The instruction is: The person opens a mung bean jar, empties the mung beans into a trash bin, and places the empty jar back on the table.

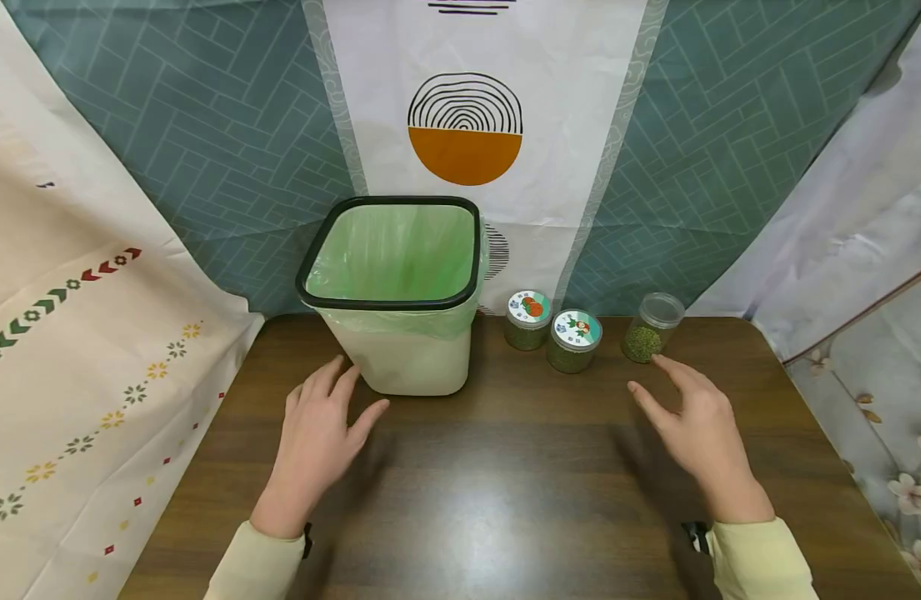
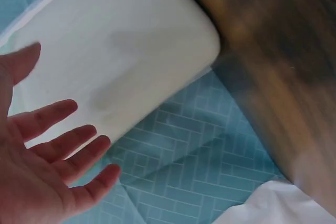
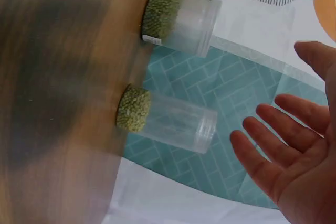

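My left hand (image 1: 316,442) is held above the table with its fingers spread, in front of a white trash bin (image 1: 415,358) that has a black rim and a green liner bag (image 1: 400,250). In the left wrist view the fingers (image 2: 73,153) overlap the bin's side and hold nothing. My right hand (image 1: 696,429) hovers at the right, fingers extended and empty. Just beyond its fingertips stands an uncapped clear jar (image 1: 646,340), partly filled with small green beans. The right wrist view shows this jar (image 3: 168,119) upright, apart from the hand.
Two lidded jars of green beans, one with a tomato-like picture (image 1: 528,321) and one with a leafy label (image 1: 574,340), stand between bin and open jar. A patterned cloth (image 1: 242,150) hangs behind the brown table (image 1: 490,517). White curtains (image 1: 92,400) flank it.
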`<state>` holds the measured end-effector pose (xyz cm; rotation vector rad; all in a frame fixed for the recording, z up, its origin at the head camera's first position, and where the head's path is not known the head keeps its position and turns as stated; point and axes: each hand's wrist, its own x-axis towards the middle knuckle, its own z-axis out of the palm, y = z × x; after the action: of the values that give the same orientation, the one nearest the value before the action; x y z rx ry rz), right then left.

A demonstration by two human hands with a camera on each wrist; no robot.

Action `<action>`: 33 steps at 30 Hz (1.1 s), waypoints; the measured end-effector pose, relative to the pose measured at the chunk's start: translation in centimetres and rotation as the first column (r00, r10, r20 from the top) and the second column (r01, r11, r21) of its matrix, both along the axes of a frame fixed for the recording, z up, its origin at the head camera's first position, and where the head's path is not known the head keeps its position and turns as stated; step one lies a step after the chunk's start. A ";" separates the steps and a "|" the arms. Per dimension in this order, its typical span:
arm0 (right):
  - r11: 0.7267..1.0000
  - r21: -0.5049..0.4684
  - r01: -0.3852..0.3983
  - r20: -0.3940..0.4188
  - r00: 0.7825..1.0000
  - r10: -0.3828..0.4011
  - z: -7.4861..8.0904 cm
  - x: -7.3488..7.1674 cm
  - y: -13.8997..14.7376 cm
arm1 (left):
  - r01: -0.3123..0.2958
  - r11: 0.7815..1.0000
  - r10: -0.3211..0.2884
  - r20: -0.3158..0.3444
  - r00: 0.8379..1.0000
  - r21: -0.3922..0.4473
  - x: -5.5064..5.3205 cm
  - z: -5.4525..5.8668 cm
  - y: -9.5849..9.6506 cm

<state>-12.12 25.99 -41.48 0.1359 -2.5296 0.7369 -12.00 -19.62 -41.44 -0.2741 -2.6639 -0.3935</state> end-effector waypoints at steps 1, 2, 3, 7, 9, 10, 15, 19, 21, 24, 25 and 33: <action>1.000 -0.011 0.007 -0.027 1.000 -0.007 0.1 -0.1 0.0 | 0.008 1.000 -0.007 -0.024 1.000 0.010 0.1 0.2 0.1; 1.000 -0.021 0.015 -0.045 0.999 -0.016 0.3 -0.2 -0.1 | 0.018 1.000 -0.017 -0.049 0.999 0.020 0.1 0.4 0.3; 0.999 -0.031 0.023 -0.059 0.998 -0.025 0.4 -0.3 -0.1 | 0.030 0.999 -0.028 -0.071 0.997 0.030 0.2 0.6 0.5; 0.995 -0.070 0.077 -0.090 0.993 -0.083 0.4 -0.6 -0.4 | 0.089 0.994 -0.080 -0.124 0.989 0.071 0.3 1.1 1.8; 0.990 -0.101 0.103 -0.122 0.986 -0.115 0.4 -0.9 -0.6 | 0.121 0.989 -0.111 -0.121 0.986 0.082 0.4 1.2 2.5; 0.986 -0.116 0.116 -0.139 0.981 -0.132 0.4 -1.1 -0.7 | 0.136 0.987 -0.126 -0.114 0.985 0.082 0.4 1.2 2.9; 0.972 -0.172 0.160 -0.181 0.965 -0.191 0.3 -2.1 -1.3 | 0.182 0.982 -0.179 -0.067 0.982 0.048 0.2 0.5 4.6; 0.962 -0.200 0.187 -0.152 0.964 -0.219 0.3 -2.6 -1.3 | 0.187 0.982 -0.187 -0.029 0.982 0.018 0.1 -0.3 5.1; 0.952 -0.218 0.214 -0.137 0.959 -0.247 0.5 -2.9 -1.2 | 0.191 0.982 -0.191 -0.017 0.982 0.013 0.0 -0.6 5.1; 0.931 -0.256 0.260 -0.103 0.950 -0.294 0.9 -3.8 -0.4 | 0.201 0.979 -0.201 -0.021 0.979 0.009 -0.2 -0.8 5.1; 0.924 -0.266 0.275 -0.079 0.949 -0.305 1.1 -4.1 -0.1 | 0.206 0.979 -0.205 -0.024 0.978 0.004 -0.2 -0.8 5.2; 0.924 -0.225 0.309 0.148 0.948 -0.281 0.1 -7.7 2.9 | 0.248 0.968 -0.248 -0.006 0.969 -0.023 -0.9 -1.1 6.0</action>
<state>-19.79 28.84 -41.39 -0.3758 -2.4589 0.9453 -12.92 -13.60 -42.53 -0.6191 -2.6331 -0.4384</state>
